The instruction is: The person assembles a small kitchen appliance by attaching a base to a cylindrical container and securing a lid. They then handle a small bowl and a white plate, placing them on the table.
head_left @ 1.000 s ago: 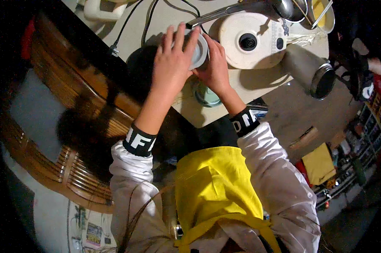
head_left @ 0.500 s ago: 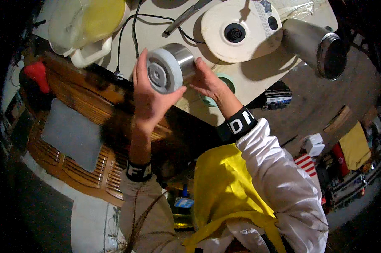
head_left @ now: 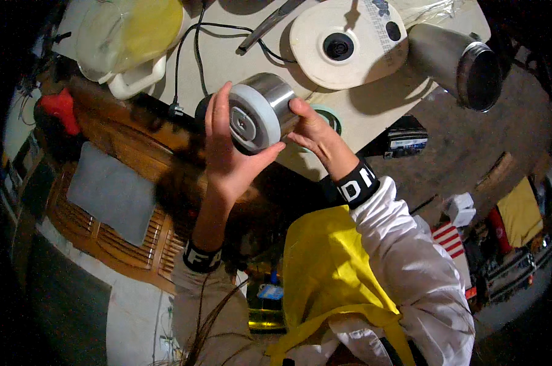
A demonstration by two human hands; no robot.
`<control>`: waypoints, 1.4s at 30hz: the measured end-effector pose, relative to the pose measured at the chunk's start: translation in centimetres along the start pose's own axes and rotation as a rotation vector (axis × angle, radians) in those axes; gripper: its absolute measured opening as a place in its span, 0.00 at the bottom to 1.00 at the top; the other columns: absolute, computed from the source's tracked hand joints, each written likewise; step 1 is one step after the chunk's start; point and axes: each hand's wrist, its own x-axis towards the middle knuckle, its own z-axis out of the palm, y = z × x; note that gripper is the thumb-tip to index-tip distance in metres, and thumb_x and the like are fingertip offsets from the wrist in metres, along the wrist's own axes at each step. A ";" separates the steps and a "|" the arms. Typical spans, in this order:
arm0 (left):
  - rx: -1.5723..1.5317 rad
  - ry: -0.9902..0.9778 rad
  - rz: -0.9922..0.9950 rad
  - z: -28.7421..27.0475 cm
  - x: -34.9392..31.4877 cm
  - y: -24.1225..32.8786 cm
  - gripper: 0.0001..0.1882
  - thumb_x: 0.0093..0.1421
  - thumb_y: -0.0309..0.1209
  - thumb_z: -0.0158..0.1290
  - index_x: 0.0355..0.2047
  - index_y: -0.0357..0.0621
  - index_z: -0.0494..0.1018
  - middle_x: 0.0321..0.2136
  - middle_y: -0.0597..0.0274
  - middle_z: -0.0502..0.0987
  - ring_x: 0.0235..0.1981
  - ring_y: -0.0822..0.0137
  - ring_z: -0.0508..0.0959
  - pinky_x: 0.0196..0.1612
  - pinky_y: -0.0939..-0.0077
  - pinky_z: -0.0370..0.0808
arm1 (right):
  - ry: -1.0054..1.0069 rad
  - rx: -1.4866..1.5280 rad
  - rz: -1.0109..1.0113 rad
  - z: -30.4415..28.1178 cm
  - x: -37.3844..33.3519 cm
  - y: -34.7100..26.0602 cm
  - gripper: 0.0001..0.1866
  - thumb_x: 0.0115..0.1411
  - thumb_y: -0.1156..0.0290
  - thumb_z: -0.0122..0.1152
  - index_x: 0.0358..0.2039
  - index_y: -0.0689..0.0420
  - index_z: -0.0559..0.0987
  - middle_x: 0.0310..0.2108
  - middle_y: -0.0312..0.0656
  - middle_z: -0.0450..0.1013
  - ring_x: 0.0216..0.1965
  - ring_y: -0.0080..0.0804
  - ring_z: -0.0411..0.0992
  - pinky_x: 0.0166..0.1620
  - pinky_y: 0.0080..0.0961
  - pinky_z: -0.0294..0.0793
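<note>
Both hands up, steel canister [head_left: 260, 113] lifted off worktop [head_left: 355, 119], grey end facing camera. Left hand [head_left: 230, 155] cups its near side, fingers wrapped; right hand [head_left: 315, 131] grips metal side. White round appliance [head_left: 346, 43] lies behind.

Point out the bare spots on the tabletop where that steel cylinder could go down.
Bare tabletop lies between the yellow-lidded jug and the white round appliance, crossed by a black cord. Another strip runs below that appliance, by the right hand. The far end by the metal cup is crowded.
</note>
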 end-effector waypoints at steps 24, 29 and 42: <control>0.294 0.195 0.042 5.2 2.0 -2.7 0.52 0.37 0.31 0.70 0.63 0.52 0.56 0.58 0.49 0.57 0.59 0.44 0.61 0.59 0.53 0.62 | 0.337 -0.581 0.202 0.8 -12.6 -2.6 0.29 0.67 0.51 0.48 0.58 0.62 0.67 0.55 0.44 0.70 0.53 0.33 0.71 0.55 0.30 0.70; 0.435 0.168 -0.008 7.0 2.4 -3.3 0.54 0.36 0.30 0.69 0.65 0.54 0.54 0.59 0.49 0.57 0.59 0.44 0.59 0.60 0.51 0.61 | -0.009 -1.542 0.438 -0.5 -28.7 -0.7 0.28 0.62 0.53 0.56 0.58 0.56 0.69 0.58 0.49 0.66 0.59 0.44 0.65 0.60 0.40 0.64; -0.068 0.173 -0.115 7.7 -12.6 -1.9 0.45 0.49 0.33 0.63 0.64 0.39 0.52 0.66 0.42 0.48 0.65 0.41 0.52 0.65 0.50 0.52 | -0.570 -2.126 0.314 -5.5 -31.9 -0.1 0.24 0.58 0.55 0.57 0.54 0.49 0.73 0.55 0.46 0.67 0.59 0.42 0.63 0.64 0.51 0.54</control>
